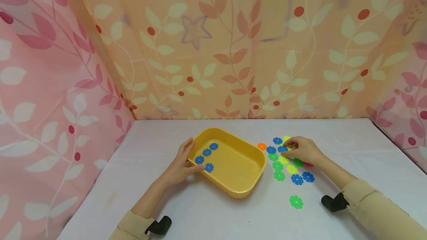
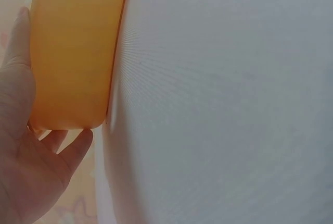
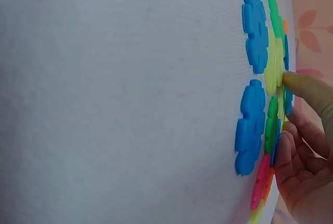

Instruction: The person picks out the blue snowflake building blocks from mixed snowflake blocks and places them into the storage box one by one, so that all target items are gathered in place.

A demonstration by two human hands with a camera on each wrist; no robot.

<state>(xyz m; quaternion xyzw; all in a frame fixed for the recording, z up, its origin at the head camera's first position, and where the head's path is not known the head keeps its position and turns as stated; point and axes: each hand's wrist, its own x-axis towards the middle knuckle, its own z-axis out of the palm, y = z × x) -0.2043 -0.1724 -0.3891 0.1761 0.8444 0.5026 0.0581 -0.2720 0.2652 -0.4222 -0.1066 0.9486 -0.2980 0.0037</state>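
My left hand grips the yellow plastic tray at its left end, thumb over the rim and fingers along the outer wall. Several blue notched flower-shaped discs lie inside the tray, near that hand. To the right of the tray, my right hand reaches down into a spread of similar discs. Its thumb and fingertips stand at opposite edges of a blue disc, pinching it close over the table. In the right wrist view, other discs partly hide this pinch.
Around the right hand lie green discs, yellow discs, an orange disc and more blue discs. A red one is partly hidden under the wrist. One green disc lies apart, nearer the front. Patterned cloth hangs behind the white-covered table.
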